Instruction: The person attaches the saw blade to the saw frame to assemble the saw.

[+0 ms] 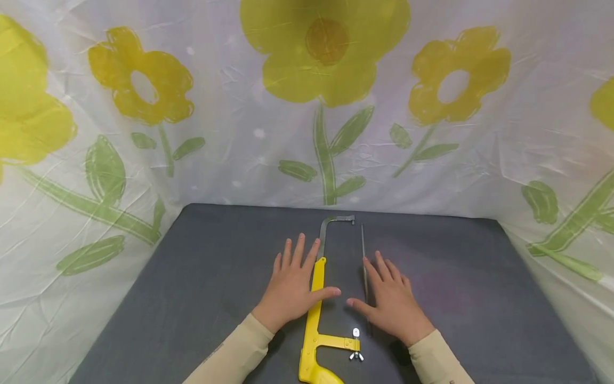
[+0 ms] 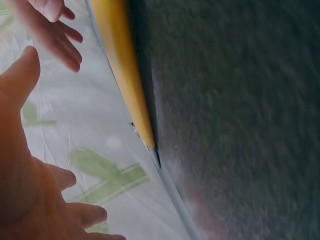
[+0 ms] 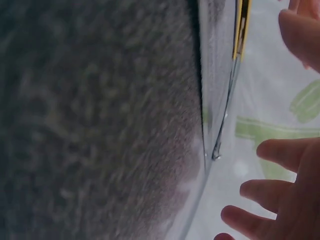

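Left grip (image 1: 290,290): palm down, spread | right grip (image 1: 393,301): palm down, spread | forearms (image 1: 235,349) angled inward

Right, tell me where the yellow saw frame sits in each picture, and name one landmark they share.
Head: the yellow saw frame runs from bottom centre to above mid-picture's left hand, which partly hides it.
Left wrist: its yellow bar slants down from the top edge, left of centre.
Right wrist: a thin yellow strip at the top, right of centre, its metal arm below.
Shared landmark: the dark tabletop.
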Action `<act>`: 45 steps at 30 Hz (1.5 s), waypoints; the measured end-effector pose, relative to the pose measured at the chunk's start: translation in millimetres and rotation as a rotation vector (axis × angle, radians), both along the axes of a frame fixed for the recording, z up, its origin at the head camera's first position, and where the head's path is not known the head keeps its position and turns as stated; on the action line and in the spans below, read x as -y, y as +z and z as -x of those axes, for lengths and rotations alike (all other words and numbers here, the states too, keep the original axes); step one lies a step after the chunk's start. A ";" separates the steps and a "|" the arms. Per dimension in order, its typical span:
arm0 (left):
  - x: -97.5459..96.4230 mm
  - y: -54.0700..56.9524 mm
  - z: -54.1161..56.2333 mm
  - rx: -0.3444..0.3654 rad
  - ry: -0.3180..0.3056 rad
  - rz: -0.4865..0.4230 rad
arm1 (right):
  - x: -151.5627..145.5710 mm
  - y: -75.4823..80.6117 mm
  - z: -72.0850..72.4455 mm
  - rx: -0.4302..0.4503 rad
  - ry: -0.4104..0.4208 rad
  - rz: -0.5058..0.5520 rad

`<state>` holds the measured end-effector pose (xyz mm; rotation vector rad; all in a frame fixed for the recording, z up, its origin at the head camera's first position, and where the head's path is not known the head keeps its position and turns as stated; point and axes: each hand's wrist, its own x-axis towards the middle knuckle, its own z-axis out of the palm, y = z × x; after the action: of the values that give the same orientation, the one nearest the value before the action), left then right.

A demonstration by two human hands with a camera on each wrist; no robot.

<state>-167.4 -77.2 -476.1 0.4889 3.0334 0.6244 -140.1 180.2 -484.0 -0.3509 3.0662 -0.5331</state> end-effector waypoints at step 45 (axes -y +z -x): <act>-19.3 -1.6 -10.8 0.176 0.038 -0.135 | 15.7 -1.3 0.1 -0.023 -0.226 0.116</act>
<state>-156.7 -57.8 -477.7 0.3581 2.8542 0.8313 -140.1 164.5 -485.4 -0.0092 3.1237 -0.7203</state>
